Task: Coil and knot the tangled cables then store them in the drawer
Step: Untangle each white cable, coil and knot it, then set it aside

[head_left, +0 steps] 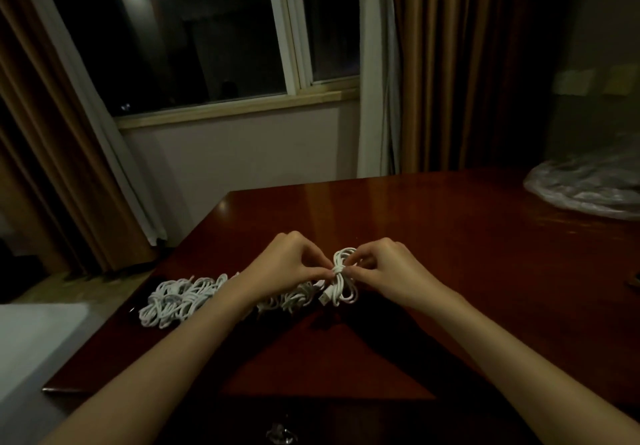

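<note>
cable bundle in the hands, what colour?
White. The cable bundle, pinched at its knot by both hands, shows clearly in the head view.

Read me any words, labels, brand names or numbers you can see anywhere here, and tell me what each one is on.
No text can be read anywhere in this view.
The white coiled cable pinched by the left hand and right hand: no print visible on it or its plug.
The pile of white cables on the table: no labels visible.
The plastic wrap at the far right: too dim and blurred to tell.
</note>
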### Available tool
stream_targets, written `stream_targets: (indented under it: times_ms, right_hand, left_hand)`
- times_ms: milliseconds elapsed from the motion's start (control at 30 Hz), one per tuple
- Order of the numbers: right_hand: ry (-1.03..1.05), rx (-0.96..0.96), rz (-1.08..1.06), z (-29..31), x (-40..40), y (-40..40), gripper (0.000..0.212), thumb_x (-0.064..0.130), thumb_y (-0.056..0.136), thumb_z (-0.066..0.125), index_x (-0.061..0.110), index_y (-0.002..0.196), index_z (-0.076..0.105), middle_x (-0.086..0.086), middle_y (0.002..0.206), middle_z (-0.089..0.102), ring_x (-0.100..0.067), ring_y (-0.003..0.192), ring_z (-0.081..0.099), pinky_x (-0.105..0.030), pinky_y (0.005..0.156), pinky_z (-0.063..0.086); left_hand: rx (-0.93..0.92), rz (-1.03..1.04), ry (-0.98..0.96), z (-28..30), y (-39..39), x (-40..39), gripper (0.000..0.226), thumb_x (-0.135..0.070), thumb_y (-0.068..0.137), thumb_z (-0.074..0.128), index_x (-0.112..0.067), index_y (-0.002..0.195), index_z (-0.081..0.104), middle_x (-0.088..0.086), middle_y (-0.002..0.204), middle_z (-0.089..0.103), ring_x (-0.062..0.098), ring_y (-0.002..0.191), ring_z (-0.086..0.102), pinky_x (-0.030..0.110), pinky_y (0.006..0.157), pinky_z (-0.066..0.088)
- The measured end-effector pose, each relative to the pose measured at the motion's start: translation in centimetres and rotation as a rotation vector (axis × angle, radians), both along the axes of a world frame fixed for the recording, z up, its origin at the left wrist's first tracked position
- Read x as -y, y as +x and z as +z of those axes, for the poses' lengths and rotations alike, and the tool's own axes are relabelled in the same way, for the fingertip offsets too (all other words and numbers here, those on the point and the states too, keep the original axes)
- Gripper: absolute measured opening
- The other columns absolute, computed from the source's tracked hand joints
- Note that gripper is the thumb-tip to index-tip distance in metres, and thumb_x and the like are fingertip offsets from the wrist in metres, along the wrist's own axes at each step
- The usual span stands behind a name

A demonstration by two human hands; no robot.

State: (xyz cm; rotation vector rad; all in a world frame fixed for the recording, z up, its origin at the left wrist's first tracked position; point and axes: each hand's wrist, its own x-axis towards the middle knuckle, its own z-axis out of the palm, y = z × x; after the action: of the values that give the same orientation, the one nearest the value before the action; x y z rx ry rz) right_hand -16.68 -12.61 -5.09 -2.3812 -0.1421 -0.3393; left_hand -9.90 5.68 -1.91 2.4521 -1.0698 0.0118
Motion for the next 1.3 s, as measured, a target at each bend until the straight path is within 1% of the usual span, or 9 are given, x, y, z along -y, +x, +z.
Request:
stream_targets:
  times_ms: [133,367,467,567,667,833,967,1100,1300]
  right_hand:
    - [-0.050,-0.030,0.003,-0.5,-1.9,-0.4,0.026,0.030,0.091,0.065,0.014,0.111,0.070,-0.007,0.109,0.070,-0.015,0.098,0.065,-0.025,0.078,0.052]
    - [-0.062,-0.078,-0.028,-1.5,-3.7,0.8,0.025,0.025,0.093,0.063,0.012,0.113,0.069,-0.010,0.114,0.067,-0.015,0.097,0.061,-0.018,0.071,0.046]
    - [-0.051,-0.089,-0.052,-1.7,-3.9,1.1,0.025,0.024,0.093,0.062,0.012,0.114,0.069,-0.002,0.092,0.066,-0.003,0.071,0.053,-0.014,0.060,0.040]
    - [-0.064,-0.095,-0.070,-1.7,-4.0,1.2,0.025,0.024,0.093,0.063,0.012,0.115,0.069,0.013,0.068,0.044,0.001,0.057,0.037,-0.013,0.052,0.028]
    - [-0.151,-0.071,-0.060,-0.6,-4.1,0.5,0.028,0.023,0.090,0.067,0.012,0.116,0.066,0.009,0.078,0.054,0.000,0.067,0.050,-0.012,0.058,0.038]
    - [-0.310,-0.114,0.003,2.3,-4.4,-1.7,0.029,0.020,0.089,0.067,0.011,0.117,0.065,-0.005,0.111,0.065,-0.020,0.098,0.064,-0.030,0.082,0.055]
    - [-0.414,-0.157,0.059,3.4,-5.5,-4.4,0.026,0.028,0.087,0.069,0.014,0.109,0.067,-0.001,0.103,0.066,-0.017,0.091,0.064,-0.032,0.079,0.056]
    - [-0.518,-0.145,0.091,3.2,-7.2,-7.9,0.019,0.037,0.087,0.068,0.019,0.082,0.062,0.008,0.072,0.052,-0.015,0.070,0.056,-0.029,0.062,0.045]
    - [-0.558,-0.160,0.148,1.0,-9.2,-11.8,0.014,0.026,0.088,0.065,0.016,0.096,0.070,0.000,0.090,0.064,-0.023,0.085,0.064,-0.034,0.069,0.052]
  left_hand:
    - [-0.017,0.033,0.037,-0.7,-0.7,-1.3,0.019,-0.031,0.079,0.077,-0.019,0.095,0.078,-0.012,0.089,0.073,-0.007,0.078,0.062,0.004,0.065,0.043]
    - [0.027,0.096,0.037,-2.5,-0.1,-2.6,0.014,-0.029,0.081,0.077,-0.018,0.090,0.078,-0.005,0.093,0.072,-0.002,0.080,0.060,0.008,0.068,0.045]
    - [0.056,0.112,0.045,-2.6,0.0,-2.3,0.014,-0.029,0.081,0.077,-0.018,0.090,0.078,-0.006,0.094,0.072,-0.002,0.077,0.058,0.008,0.066,0.043]
    - [0.069,0.104,0.104,-2.0,-0.1,-2.0,0.015,-0.027,0.081,0.077,-0.016,0.092,0.077,-0.005,0.094,0.071,-0.003,0.072,0.055,0.009,0.058,0.039]
    - [0.071,0.078,0.151,-1.2,-0.3,-2.2,0.020,-0.026,0.082,0.076,-0.015,0.098,0.076,-0.003,0.100,0.072,0.001,0.081,0.059,0.013,0.069,0.045]
    - [0.087,0.057,0.178,0.2,-1.6,-3.4,0.017,-0.025,0.085,0.074,-0.016,0.099,0.075,-0.005,0.102,0.071,0.005,0.089,0.063,0.018,0.075,0.049]
    - [0.094,0.037,0.256,0.7,-3.9,-4.5,0.009,-0.026,0.082,0.076,-0.022,0.090,0.076,-0.008,0.089,0.071,0.003,0.082,0.062,0.026,0.074,0.053]
    - [0.084,0.014,0.315,0.7,-7.6,-5.8,0.007,-0.028,0.078,0.076,-0.025,0.084,0.077,-0.011,0.085,0.071,0.004,0.080,0.065,0.033,0.075,0.057]
    - [0.160,-0.044,0.379,-0.4,-11.3,-7.7,0.008,-0.020,0.081,0.075,-0.017,0.087,0.077,-0.004,0.084,0.073,0.009,0.078,0.065,0.026,0.071,0.050]
